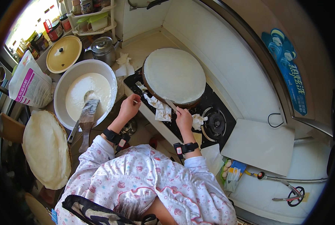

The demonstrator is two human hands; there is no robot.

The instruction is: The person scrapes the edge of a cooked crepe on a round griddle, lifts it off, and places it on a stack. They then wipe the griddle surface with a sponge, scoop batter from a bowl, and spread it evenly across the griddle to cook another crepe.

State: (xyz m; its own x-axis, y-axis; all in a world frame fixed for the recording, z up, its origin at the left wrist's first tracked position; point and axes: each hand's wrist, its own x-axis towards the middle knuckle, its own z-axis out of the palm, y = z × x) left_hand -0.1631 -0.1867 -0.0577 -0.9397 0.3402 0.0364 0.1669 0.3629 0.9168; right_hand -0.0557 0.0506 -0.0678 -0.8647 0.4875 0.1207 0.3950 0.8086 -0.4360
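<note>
A large round griddle on the black gas stove point(181, 123) bears a thin pale sheet of batter point(174, 76). My right hand point(184, 119) grips a flat scraper point(171, 105), its tip at the griddle's near edge. Bent fingers show on my left hand point(130, 106), raised between the basin and the stove with nothing visible in it. To the left, a white basin point(58, 87) holds pale batter point(74, 87), with a ladle point(73, 133) and a batter-smeared wooden paddle point(87, 121) resting in it. Thin round flatbreads point(45, 152) lie on a woven tray at the lower left.
Crumpled paper towels point(163, 111) lie against the griddle's near side, another point(198, 121) beside the bare burner point(216, 123). An open flour bag point(34, 84), a yellow lid point(64, 54) and a metal kettle point(103, 49) stand around the basin. A wall rises behind the stove.
</note>
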